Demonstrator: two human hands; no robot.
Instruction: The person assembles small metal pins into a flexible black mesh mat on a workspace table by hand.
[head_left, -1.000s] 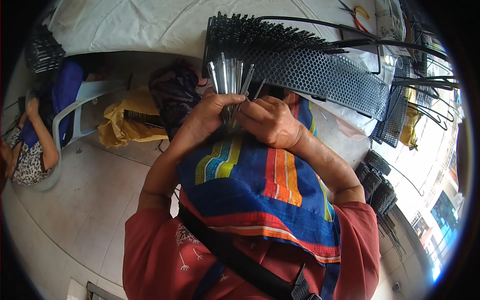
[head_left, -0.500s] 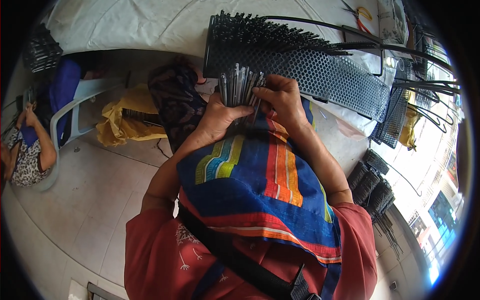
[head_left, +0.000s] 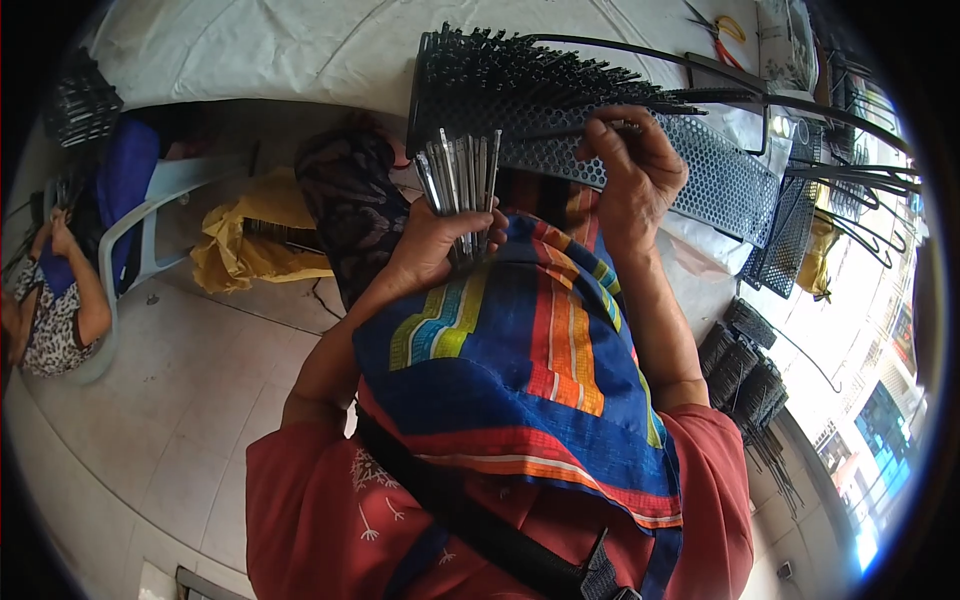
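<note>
My left hand (head_left: 436, 240) is closed around an upright bundle of thin silver-grey metal rods (head_left: 458, 175), their top ends fanning out above my fingers. Over the front part of a black perforated metal tray (head_left: 680, 150), my right hand (head_left: 643, 178) is raised, thumb and fingers pinched together. One thin dark rod (head_left: 555, 132) appears to stick out leftward from that pinch, hard to see against the tray. A thick heap of black rods (head_left: 520, 65) lies along the tray's far left part. Across my lap spreads a blue cloth with coloured stripes (head_left: 500, 370).
Pliers or scissors with orange handles (head_left: 728, 40) lie on the white-covered table (head_left: 270, 50). Black wire racks (head_left: 740, 370) stand at the right. On the left are a yellow sack (head_left: 265, 225), a pale chair (head_left: 150, 220) and another person (head_left: 60, 310).
My right hand has left the bundle and moved right and slightly up over the tray, with a thin rod apparently in its fingers. My left hand still grips the bundle.
</note>
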